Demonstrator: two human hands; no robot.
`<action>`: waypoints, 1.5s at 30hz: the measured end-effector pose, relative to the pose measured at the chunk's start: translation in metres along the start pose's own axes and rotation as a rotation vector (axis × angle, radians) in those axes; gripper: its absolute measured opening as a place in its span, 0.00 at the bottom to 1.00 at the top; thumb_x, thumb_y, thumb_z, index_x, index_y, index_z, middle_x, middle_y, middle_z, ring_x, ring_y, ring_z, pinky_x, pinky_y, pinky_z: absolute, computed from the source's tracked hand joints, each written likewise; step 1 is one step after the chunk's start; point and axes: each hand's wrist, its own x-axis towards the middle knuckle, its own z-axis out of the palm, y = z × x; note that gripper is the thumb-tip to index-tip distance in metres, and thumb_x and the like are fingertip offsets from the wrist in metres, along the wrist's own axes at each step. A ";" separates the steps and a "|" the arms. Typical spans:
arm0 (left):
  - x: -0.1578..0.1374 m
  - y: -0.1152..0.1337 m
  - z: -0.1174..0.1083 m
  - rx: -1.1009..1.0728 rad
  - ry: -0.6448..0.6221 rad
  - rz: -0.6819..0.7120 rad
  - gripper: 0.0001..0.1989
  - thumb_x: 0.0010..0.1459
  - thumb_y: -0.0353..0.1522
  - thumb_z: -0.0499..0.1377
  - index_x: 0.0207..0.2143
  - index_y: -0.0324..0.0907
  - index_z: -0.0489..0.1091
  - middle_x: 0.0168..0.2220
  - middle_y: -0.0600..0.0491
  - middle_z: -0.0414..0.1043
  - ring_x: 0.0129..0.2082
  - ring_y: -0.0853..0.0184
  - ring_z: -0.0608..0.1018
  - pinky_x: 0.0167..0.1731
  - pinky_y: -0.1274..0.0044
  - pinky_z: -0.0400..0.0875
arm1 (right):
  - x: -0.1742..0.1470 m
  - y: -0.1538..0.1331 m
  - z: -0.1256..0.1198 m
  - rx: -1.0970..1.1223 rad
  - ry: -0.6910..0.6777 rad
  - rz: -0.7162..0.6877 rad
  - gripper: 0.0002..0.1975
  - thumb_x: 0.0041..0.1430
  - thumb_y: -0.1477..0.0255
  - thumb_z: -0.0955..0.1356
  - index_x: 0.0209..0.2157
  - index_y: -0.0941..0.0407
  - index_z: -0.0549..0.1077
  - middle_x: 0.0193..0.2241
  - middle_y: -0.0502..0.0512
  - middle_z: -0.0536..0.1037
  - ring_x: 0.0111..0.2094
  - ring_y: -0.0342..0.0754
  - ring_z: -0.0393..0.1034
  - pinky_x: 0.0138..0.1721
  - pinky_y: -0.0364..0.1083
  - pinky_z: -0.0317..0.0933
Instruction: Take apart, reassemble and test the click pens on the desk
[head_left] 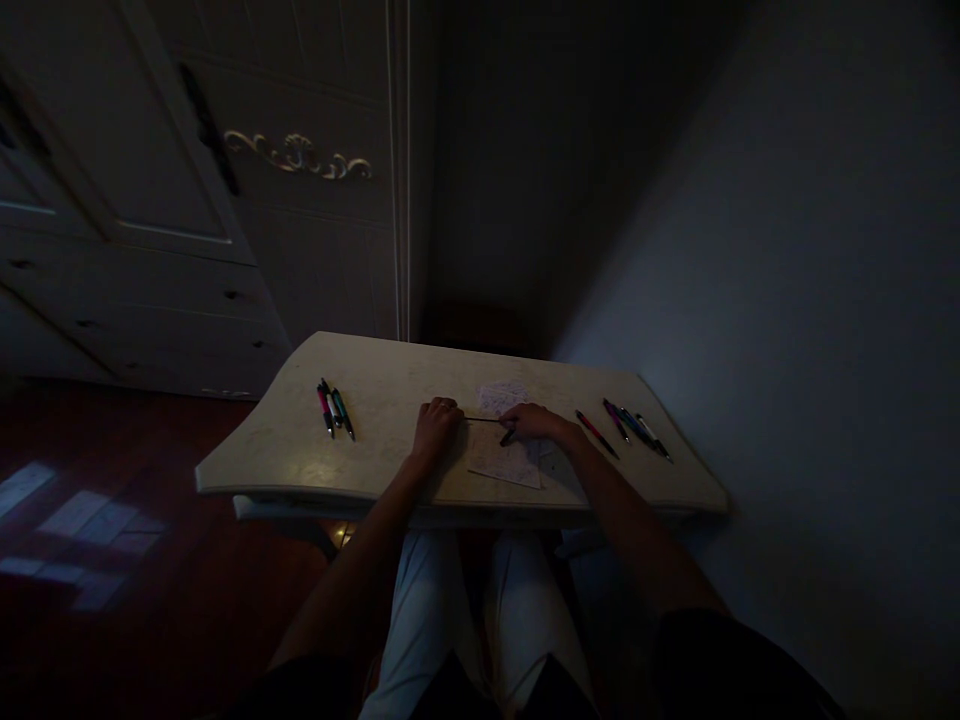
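My left hand (439, 425) is closed at the left end of a thin dark rod (482, 420), too dim to identify more exactly. The rod lies level across to my right hand (531, 422), whose fingers are closed at its other end. A short dark piece, perhaps part of a pen (508, 437), sticks out below the right fingers; their grip on it is partly hidden. Beneath and in front of the hands lies a sheet of paper (510, 470) with faint marks. Another scribbled paper (502, 397) lies just beyond the rod.
On the table (390, 380), several pens (335, 410) lie in a bunch at the left. A red and black pen (596, 434) and several more pens (637, 428) lie at the right. A cabinet (315, 250) stands behind left, a wall (787, 350) at right.
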 end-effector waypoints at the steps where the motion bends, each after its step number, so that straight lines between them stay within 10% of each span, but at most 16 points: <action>1: 0.000 0.000 0.000 -0.001 0.000 0.000 0.10 0.58 0.28 0.56 0.34 0.42 0.78 0.46 0.42 0.74 0.48 0.53 0.71 0.46 0.62 0.63 | 0.000 0.000 -0.003 -0.003 -0.042 0.007 0.04 0.43 0.66 0.74 0.19 0.48 0.78 0.22 0.49 0.80 0.32 0.52 0.74 0.36 0.46 0.63; 9: -0.002 -0.001 0.001 0.005 0.001 -0.013 0.10 0.58 0.28 0.56 0.35 0.41 0.78 0.46 0.42 0.75 0.49 0.52 0.71 0.46 0.63 0.63 | 0.001 -0.007 -0.033 -0.004 -0.222 0.044 0.02 0.45 0.71 0.72 0.24 0.52 0.80 0.27 0.53 0.81 0.32 0.52 0.75 0.38 0.48 0.65; 14: -0.003 0.000 0.000 -0.051 0.085 -0.004 0.13 0.62 0.30 0.54 0.45 0.40 0.76 0.49 0.42 0.75 0.50 0.54 0.72 0.48 0.63 0.65 | -0.023 -0.011 -0.045 0.216 -0.078 0.047 0.11 0.50 0.66 0.69 0.33 0.56 0.79 0.28 0.54 0.81 0.27 0.48 0.72 0.34 0.47 0.66; 26: -0.059 0.078 -0.015 -0.509 0.286 0.122 0.24 0.60 0.43 0.60 0.56 0.43 0.64 0.41 0.48 0.75 0.35 0.66 0.77 0.36 0.74 0.74 | -0.110 -0.063 -0.016 0.554 0.159 0.088 0.20 0.54 0.53 0.68 0.22 0.56 0.72 0.18 0.51 0.73 0.22 0.45 0.66 0.28 0.43 0.61; 36: -0.083 0.109 -0.031 -0.525 0.257 0.153 0.09 0.63 0.37 0.59 0.42 0.43 0.72 0.36 0.49 0.75 0.33 0.68 0.77 0.30 0.77 0.73 | -0.137 -0.074 -0.008 0.492 0.224 0.127 0.29 0.57 0.44 0.62 0.17 0.55 0.61 0.15 0.46 0.59 0.20 0.41 0.54 0.23 0.42 0.49; 45: -0.090 0.116 -0.037 -0.521 0.297 0.013 0.10 0.64 0.37 0.56 0.38 0.42 0.75 0.33 0.49 0.77 0.32 0.67 0.78 0.35 0.76 0.72 | -0.149 -0.083 -0.006 0.539 0.242 0.038 0.25 0.59 0.49 0.63 0.22 0.55 0.68 0.17 0.47 0.66 0.22 0.43 0.61 0.28 0.42 0.57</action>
